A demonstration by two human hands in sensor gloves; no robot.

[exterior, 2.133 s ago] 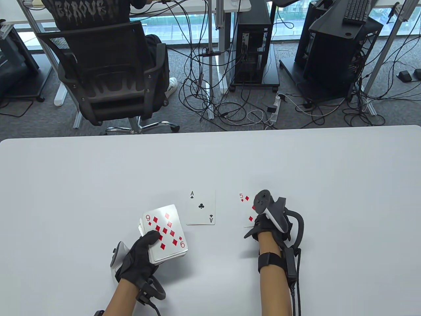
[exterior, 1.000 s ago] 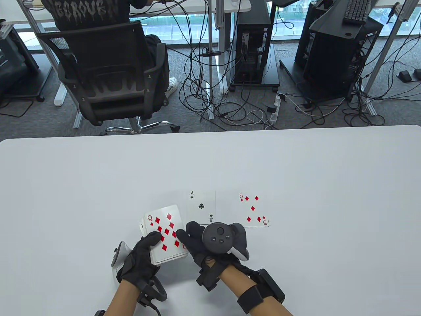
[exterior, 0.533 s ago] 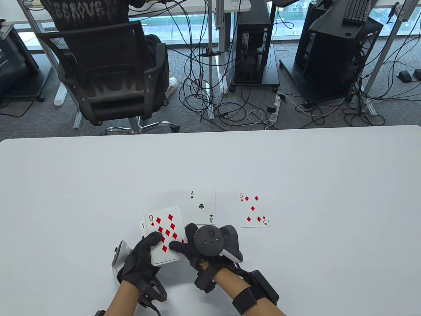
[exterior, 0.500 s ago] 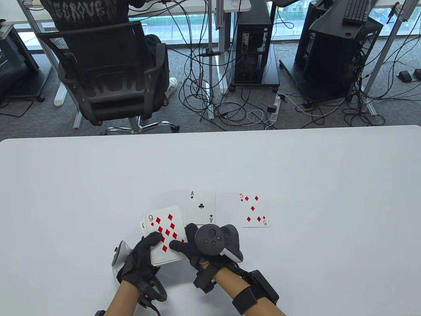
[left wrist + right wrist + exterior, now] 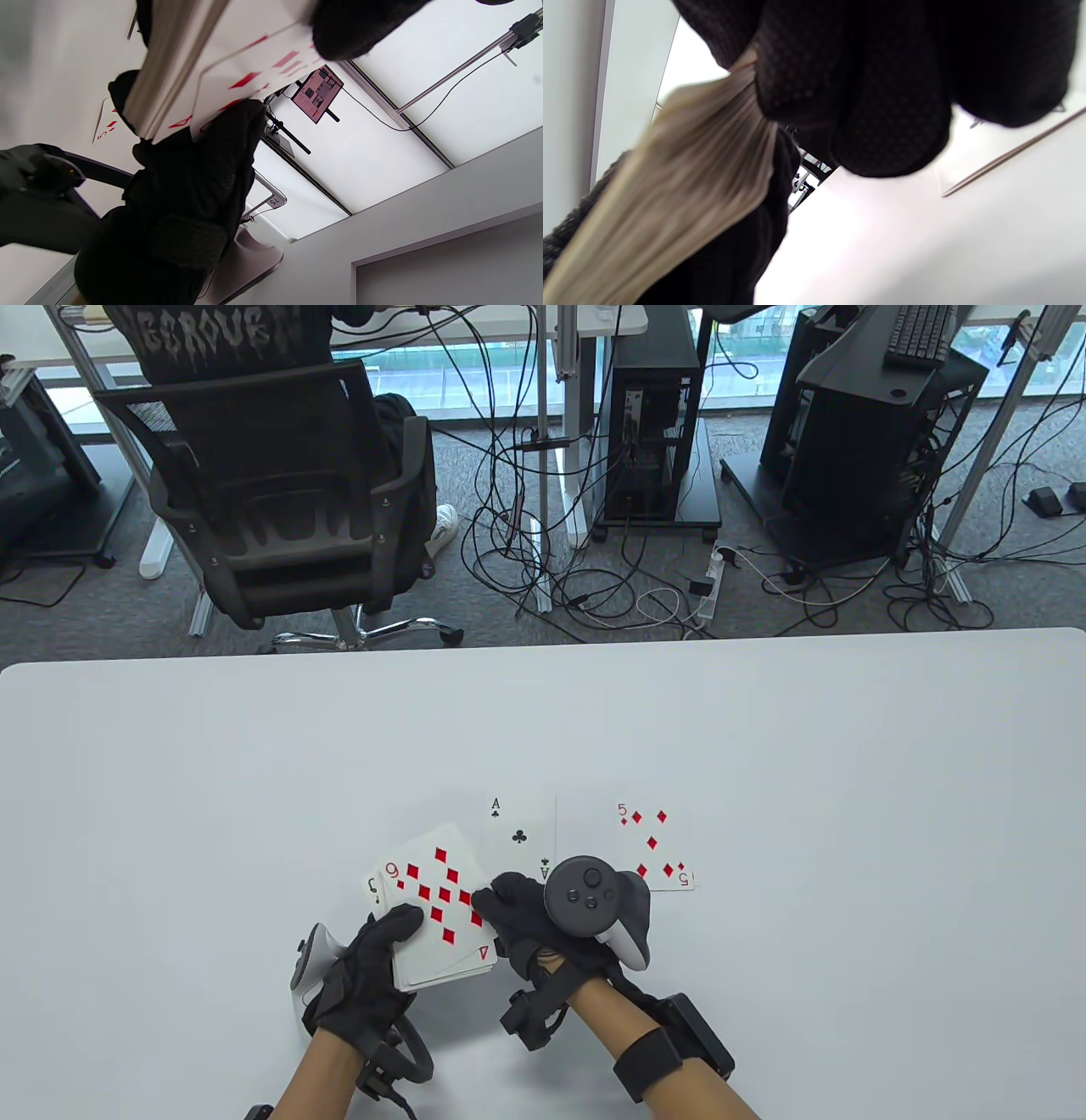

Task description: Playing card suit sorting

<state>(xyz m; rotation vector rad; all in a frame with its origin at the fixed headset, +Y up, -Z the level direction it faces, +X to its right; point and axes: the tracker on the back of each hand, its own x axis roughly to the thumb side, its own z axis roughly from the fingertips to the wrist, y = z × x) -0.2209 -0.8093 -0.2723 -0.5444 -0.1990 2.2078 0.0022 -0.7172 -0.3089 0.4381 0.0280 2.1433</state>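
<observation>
My left hand (image 5: 382, 950) grips a face-up deck (image 5: 445, 967) near the table's front edge, with its thumb on top. The top card, a nine of diamonds (image 5: 437, 891), is skewed to the right, off the deck. My right hand (image 5: 501, 903) pinches its right edge. A red A corner (image 5: 485, 953) shows beneath it. An ace of clubs (image 5: 520, 836) and a five of diamonds (image 5: 653, 848) lie face up just beyond the hands. The left wrist view shows the deck's edge (image 5: 169, 72) from below. In the right wrist view the fingers (image 5: 861, 84) press against the blurred deck (image 5: 691, 182).
The white table (image 5: 764, 746) stretches wide behind and beside the cards. Beyond its far edge a person sits in a black office chair (image 5: 271, 500). Cables and computer towers (image 5: 657, 432) stand on the floor.
My right hand left the five of diamonds, crossed left to the deck and took the nine's edge. The nine has now slid right, uncovering a red ace corner.
</observation>
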